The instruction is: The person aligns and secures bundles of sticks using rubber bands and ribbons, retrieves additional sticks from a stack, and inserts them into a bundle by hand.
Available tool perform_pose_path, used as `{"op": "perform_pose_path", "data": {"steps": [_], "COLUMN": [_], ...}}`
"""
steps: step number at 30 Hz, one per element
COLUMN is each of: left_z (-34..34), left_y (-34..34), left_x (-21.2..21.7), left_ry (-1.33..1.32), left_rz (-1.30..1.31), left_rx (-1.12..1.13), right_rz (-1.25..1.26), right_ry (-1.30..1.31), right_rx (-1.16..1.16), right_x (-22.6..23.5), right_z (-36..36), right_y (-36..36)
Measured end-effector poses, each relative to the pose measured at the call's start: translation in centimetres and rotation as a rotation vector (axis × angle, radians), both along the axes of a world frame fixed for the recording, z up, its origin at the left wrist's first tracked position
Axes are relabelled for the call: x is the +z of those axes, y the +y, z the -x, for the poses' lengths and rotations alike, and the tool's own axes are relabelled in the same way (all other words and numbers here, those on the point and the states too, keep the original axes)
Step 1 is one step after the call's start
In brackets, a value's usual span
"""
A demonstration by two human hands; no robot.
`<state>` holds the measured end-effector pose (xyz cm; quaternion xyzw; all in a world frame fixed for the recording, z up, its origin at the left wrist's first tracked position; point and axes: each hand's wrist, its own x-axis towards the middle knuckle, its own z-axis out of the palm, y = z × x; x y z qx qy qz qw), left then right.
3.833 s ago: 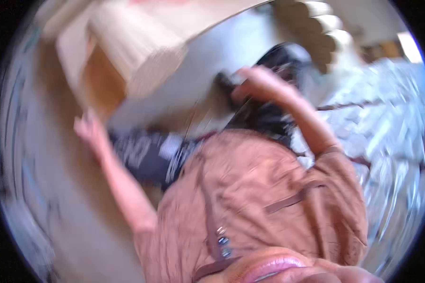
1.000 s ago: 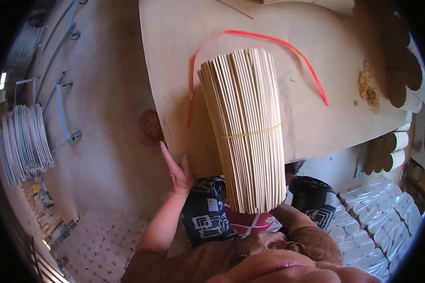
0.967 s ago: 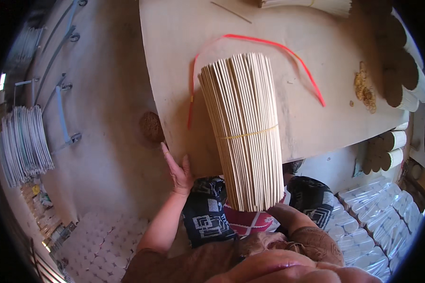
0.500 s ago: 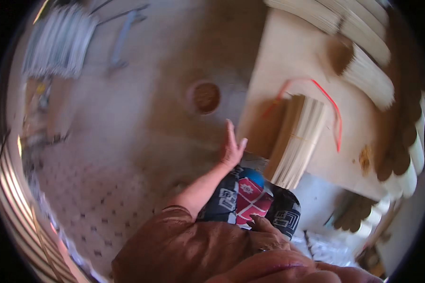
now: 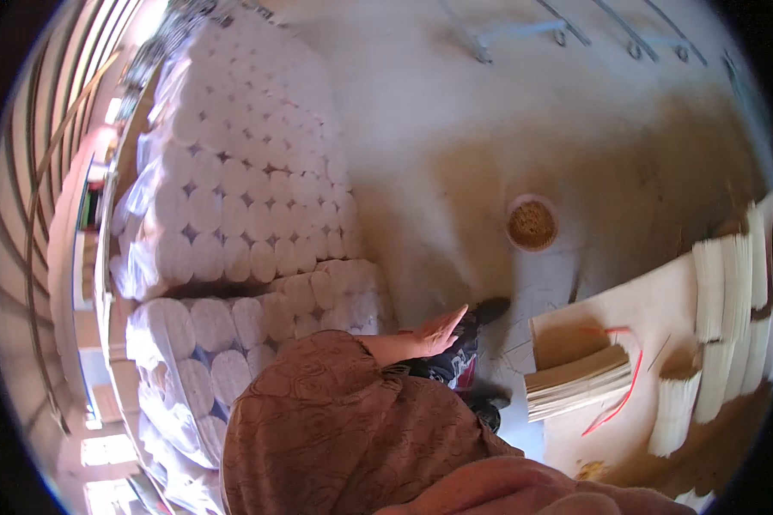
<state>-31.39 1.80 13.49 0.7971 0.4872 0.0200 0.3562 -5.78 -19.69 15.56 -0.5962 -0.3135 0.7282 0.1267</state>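
Note:
My left hand [image 5: 438, 333] reaches forward over my lap with its fingers stretched out, holding nothing. Beneath it show dark patterned trousers [image 5: 442, 369]. To its right, a bundle of thin pale sticks [image 5: 580, 384] lies at the near left edge of a board-like tabletop [image 5: 593, 322], well apart from the hand. A red cord [image 5: 634, 373] curves loosely round the bundle's right end. My right hand is out of view, hidden below my sleeve and the lower edge.
White rolls [image 5: 258, 163] in clear plastic are stacked in rows along the left. A round tub [image 5: 532, 223] of brown stuff stands on the floor ahead. Pale bundles [image 5: 715, 292] line the table's far right side. Wheeled metal frames [image 5: 524, 33] stand at the top.
My view has swung left, so the table now sits lower right and the stacked rolls fill the left. My right hand, earlier over my lap, has left view. My left hand stays stretched out.

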Motion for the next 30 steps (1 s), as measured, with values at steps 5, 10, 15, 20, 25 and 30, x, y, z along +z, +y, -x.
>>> {"op": "perform_pose_path", "data": {"steps": [5, 10, 15, 20, 25, 30], "left_z": [2.8, 5.1, 7.3, 10.8, 10.8, 16.0], "left_y": [-0.4, -2.4, -3.0, -4.9, -0.8, -2.7], "left_x": [2.3, 4.6, 10.0, 6.2, 5.3, -4.9], "left_ry": [0.064, 0.003, 0.07, 0.117, 0.061, 0.304], "left_rz": [0.159, 0.194, 0.338, 0.056, 0.125, -0.387], "left_rx": [0.144, 0.305, 0.588, 0.695, 0.742, 0.62], "right_rz": [-0.013, -0.097, -0.288, -0.485, 0.067, 0.047], "right_ry": [-0.047, -0.083, -0.162, -0.021, 0.103, 0.026], "right_rx": [0.099, 0.251, 0.545, 0.511, -0.105, -0.141], "right_x": [2.8, 4.9, 7.2, 8.3, 7.1, 10.3], "right_z": [-2.0, -2.5, -1.7, -3.1, -6.0, -2.9], "right_y": [4.7, 8.1, 10.6, 12.7, 17.9, 27.9]}}
